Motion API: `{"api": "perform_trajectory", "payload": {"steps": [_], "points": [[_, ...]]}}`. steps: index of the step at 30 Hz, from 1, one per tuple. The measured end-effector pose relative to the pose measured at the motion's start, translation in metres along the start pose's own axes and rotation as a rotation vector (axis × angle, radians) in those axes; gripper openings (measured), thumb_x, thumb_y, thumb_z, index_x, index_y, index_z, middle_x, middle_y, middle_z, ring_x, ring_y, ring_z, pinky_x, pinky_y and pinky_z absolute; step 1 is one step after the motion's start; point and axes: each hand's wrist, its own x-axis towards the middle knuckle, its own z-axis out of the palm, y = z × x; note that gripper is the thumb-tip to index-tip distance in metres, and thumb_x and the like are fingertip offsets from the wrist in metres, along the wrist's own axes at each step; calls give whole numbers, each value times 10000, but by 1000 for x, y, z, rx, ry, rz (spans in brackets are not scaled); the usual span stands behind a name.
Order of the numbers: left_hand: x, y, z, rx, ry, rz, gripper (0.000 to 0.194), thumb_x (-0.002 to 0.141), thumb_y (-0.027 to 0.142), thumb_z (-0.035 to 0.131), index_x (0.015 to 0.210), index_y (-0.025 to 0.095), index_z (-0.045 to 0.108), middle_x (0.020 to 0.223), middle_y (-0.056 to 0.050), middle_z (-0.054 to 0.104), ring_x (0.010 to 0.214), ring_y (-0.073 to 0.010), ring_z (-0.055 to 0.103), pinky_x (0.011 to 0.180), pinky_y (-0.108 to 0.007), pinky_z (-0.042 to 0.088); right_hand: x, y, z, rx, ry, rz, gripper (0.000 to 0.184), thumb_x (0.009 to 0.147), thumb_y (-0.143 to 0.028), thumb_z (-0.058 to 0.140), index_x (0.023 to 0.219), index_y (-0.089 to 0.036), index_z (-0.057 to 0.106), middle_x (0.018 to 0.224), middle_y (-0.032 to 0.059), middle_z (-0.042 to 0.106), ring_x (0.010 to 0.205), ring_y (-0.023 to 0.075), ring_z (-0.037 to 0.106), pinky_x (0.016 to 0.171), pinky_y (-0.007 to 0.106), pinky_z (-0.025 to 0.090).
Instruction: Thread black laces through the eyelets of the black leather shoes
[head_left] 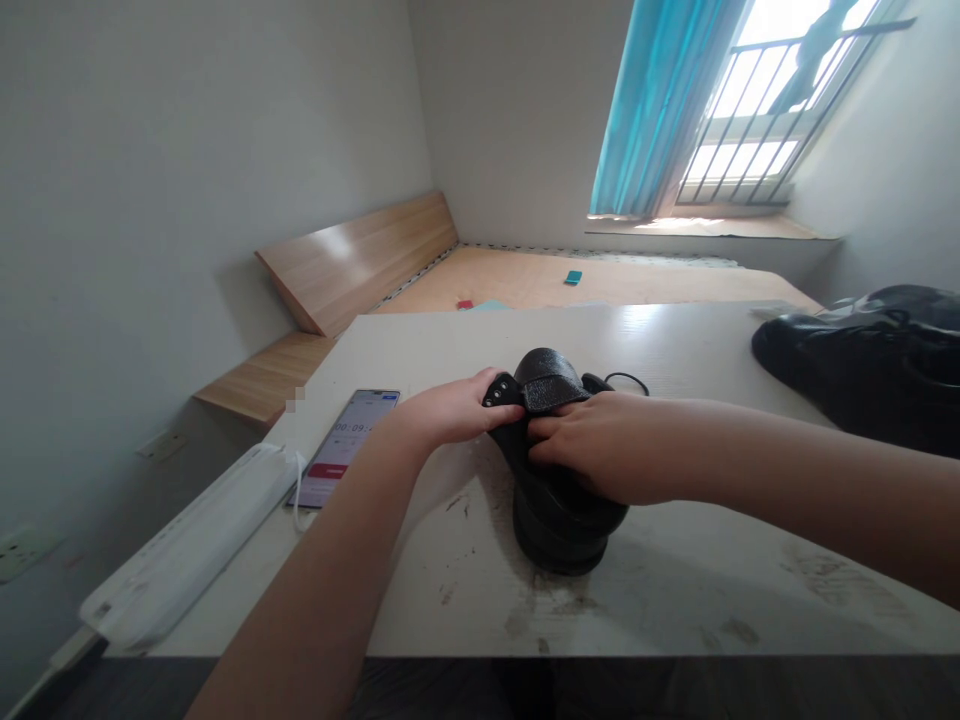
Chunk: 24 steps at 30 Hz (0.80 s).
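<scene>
A black leather shoe (566, 530) stands on the white table (675, 570) with its heel toward me. My left hand (480, 405) pinches the eyelet flap on the shoe's left side, thumb and fingers closed on it. My right hand (592, 440) lies over the shoe's opening, its fingers bent down into it beside the tongue (551, 380); the fingertips are partly hidden. A thin black lace (630, 378) loops out on the right side, past my right wrist.
At the right edge sits another black shoe (862, 350). On the left lie a phone (349, 440) showing a timer and a white power strip (202, 545) with a cable. Dark smudges mark the tabletop near me. Behind the table is a bed board (517, 275) with small coloured pieces.
</scene>
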Motion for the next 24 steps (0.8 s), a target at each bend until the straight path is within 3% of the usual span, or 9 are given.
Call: {"api": "perform_trajectory", "payload": {"steps": [4, 8, 11, 14, 19, 22, 24], "points": [[-1, 3, -1, -3, 1, -13, 637, 845, 556, 503, 1378, 213, 435, 1346, -107, 596, 1160, -287, 583, 1028, -399, 419, -2, 4, 5, 89, 108, -8, 248, 850, -98, 558, 1018, -216, 697, 1148, 66, 669, 1041, 262, 646, 783, 347, 470], [-2, 5, -1, -12, 20, -29, 655, 838, 547, 514, 1395, 216, 417, 1354, -112, 588, 1172, -291, 574, 1026, -406, 418, -11, 10, 11, 246, 257, 57, 206, 910, -188, 512, 1048, -239, 656, 1175, 54, 654, 939, 234, 660, 751, 345, 465], [-2, 6, -1, -44, 19, -16, 632, 835, 512, 527, 1383, 213, 431, 1327, -108, 604, 1154, -284, 583, 1022, -404, 420, -20, 18, 12, 409, 340, 54, 213, 932, -235, 461, 1045, -247, 641, 1085, 40, 674, 858, 207, 641, 738, 346, 465], [-2, 6, -1, -81, 13, 18, 573, 831, 473, 539, 1331, 199, 479, 1297, -105, 620, 1134, -275, 592, 1013, -392, 428, -25, 27, 10, 677, 479, -35, 202, 944, -313, 469, 993, -219, 641, 945, 50, 681, 793, 182, 615, 693, 326, 477], [-2, 8, -2, -104, 26, 14, 567, 827, 478, 540, 1315, 193, 497, 1294, -106, 624, 1146, -284, 590, 1011, -405, 439, -36, 37, 3, 1367, 906, -323, 205, 794, -448, 725, 862, -270, 648, 812, -14, 668, 726, 146, 623, 613, 271, 490], [-3, 10, -2, -125, 26, 7, 582, 830, 464, 533, 1345, 195, 487, 1327, -106, 608, 1185, -288, 576, 1034, -415, 434, -44, 49, 4, 1658, 1296, -256, 226, 680, -354, 833, 825, -310, 665, 744, -66, 613, 672, 91, 566, 627, 223, 490], [-4, 12, -1, -118, 58, 33, 627, 832, 418, 535, 1408, 191, 436, 1405, -111, 548, 1252, -283, 535, 1078, -417, 406, -44, 65, 12, 1775, 1460, -122, 202, 687, -285, 808, 804, -303, 645, 708, -82, 561, 579, 50, 466, 555, 173, 446]]}}
